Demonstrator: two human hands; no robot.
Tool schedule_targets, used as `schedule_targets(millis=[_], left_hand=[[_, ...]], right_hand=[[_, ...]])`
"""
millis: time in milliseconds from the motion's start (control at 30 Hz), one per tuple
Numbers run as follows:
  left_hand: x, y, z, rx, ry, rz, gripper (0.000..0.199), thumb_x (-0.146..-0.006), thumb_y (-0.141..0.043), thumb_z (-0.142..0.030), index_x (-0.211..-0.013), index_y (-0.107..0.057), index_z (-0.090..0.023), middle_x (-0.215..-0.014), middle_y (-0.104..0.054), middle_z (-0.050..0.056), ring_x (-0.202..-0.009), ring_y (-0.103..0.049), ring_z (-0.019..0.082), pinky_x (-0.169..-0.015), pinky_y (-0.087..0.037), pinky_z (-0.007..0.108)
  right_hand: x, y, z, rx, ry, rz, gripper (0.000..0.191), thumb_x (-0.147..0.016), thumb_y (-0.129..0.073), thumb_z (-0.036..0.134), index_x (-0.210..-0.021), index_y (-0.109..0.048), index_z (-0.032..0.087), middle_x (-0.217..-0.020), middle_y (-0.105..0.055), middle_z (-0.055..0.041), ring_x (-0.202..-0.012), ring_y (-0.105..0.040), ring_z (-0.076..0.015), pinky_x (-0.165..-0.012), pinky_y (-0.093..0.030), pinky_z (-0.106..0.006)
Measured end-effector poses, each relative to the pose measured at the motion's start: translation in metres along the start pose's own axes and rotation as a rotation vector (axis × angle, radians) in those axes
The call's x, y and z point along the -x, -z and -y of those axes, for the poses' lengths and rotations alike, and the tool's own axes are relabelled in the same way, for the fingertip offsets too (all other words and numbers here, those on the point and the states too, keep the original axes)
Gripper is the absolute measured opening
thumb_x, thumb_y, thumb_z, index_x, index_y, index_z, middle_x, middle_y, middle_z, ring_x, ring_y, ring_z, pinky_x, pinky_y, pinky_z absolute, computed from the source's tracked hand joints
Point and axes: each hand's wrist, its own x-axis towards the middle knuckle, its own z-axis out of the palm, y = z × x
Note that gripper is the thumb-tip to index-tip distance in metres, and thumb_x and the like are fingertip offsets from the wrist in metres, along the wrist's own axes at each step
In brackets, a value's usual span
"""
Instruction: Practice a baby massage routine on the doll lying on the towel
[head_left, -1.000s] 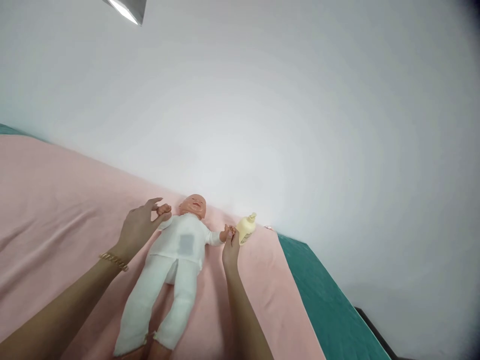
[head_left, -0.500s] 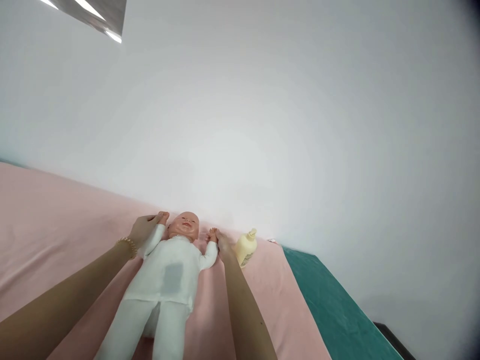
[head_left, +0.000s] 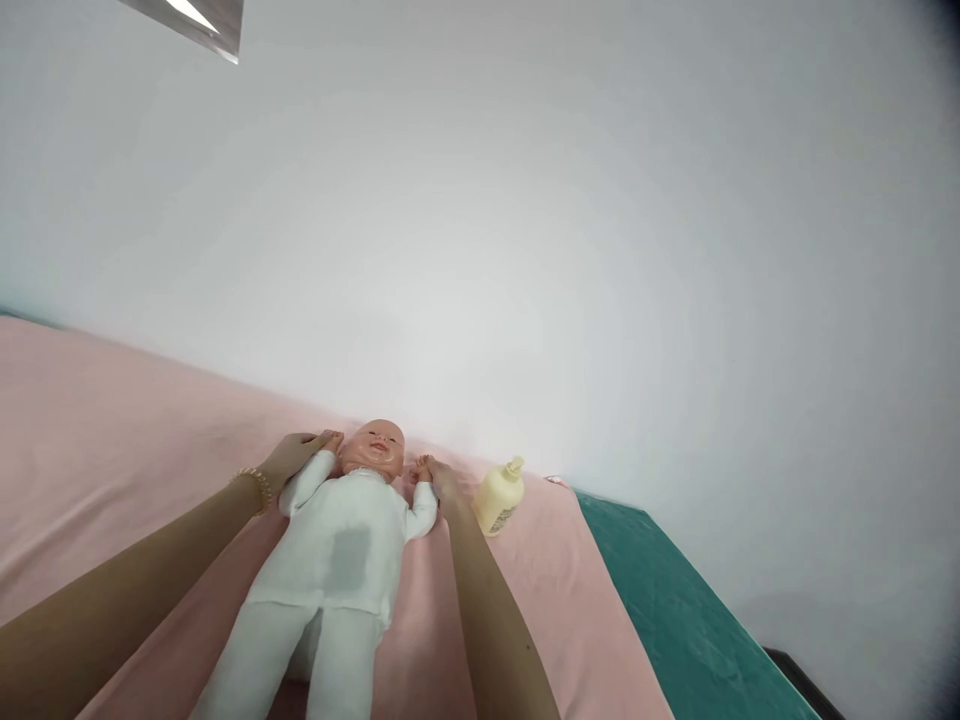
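A baby doll [head_left: 307,550], dressed in white, is laid face up on a pink sheet [head_left: 559,600], legs nearest. Its bent arms are held up beside its head, apparently so that both are raised evenly: one small hand is clasped by the left hand [head_left: 291,458], the other pinched by the right hand [head_left: 444,482]. A yellow pump bottle [head_left: 499,499] is stood just beside, perhaps for easy reach, before the white wall [head_left: 525,250]

doll [head_left: 322,540]: legs cut off below | bottle [head_left: 500,495]: print too small
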Motion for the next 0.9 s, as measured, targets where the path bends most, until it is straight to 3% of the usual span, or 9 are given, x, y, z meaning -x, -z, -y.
schedule_targets(millis=[200,333,500,667,900], left_hand=[[0.022,0.003,-0.027,0.133,-0.097,-0.072,0.061,-0.064,-0.074,-0.063,-0.101,-0.072,-0.015,-0.113,-0.076,0.015,-0.109,-0.068,0.032,-0.089,-0.056,0.038],[0.041,0.009,-0.036,0.192,-0.176,-0.139,0.067,-0.061,-0.079,-0.058,-0.113,-0.067,-0.019,-0.122,-0.072,0.015,-0.116,-0.066,0.032,-0.096,-0.054,0.041],[0.068,0.016,-0.036,0.169,-0.277,-0.181,0.069,-0.059,-0.077,-0.056,-0.117,-0.066,-0.021,-0.125,-0.071,0.012,-0.118,-0.064,0.032,-0.104,-0.049,0.045],[0.096,0.026,-0.023,-0.039,-0.448,-0.205,0.054,-0.072,-0.067,-0.054,-0.118,-0.066,-0.025,-0.13,-0.069,0.007,-0.117,-0.063,0.028,-0.104,-0.047,0.042],[0.142,0.045,-0.011,-0.266,-0.541,-0.2,0.039,-0.082,-0.058,-0.05,-0.114,-0.069,-0.029,-0.119,-0.072,0.003,-0.113,-0.064,0.03,-0.1,-0.046,0.039]], right_hand=[[-0.01,-0.003,-0.009,-0.12,-0.024,0.136,0.026,-0.102,-0.053,0.036,-0.109,-0.065,0.013,-0.105,-0.072,-0.0085,-0.092,-0.071,-0.018,-0.082,-0.059,-0.035],[0.006,0.004,-0.005,-0.137,0.045,0.078,0.027,-0.098,-0.049,0.03,-0.115,-0.063,0.015,-0.12,-0.072,-0.0127,-0.106,-0.07,-0.0191,-0.091,-0.055,-0.032],[0.048,0.013,0.009,-0.095,0.122,0.048,0.036,-0.09,-0.056,0.027,-0.125,-0.059,0.02,-0.125,-0.071,-0.0084,-0.113,-0.068,-0.02,-0.098,-0.052,-0.036],[0.101,0.025,0.018,0.056,0.164,0.041,0.05,-0.09,-0.054,0.028,-0.139,-0.053,0.019,-0.133,-0.067,-0.0103,-0.12,-0.064,-0.0243,-0.103,-0.048,-0.041],[0.172,0.036,-0.002,0.177,0.119,0.075,0.068,-0.089,-0.051,0.028,-0.155,-0.037,0.015,-0.134,-0.065,-0.0126,-0.117,-0.066,-0.0261,-0.094,-0.053,-0.037]])
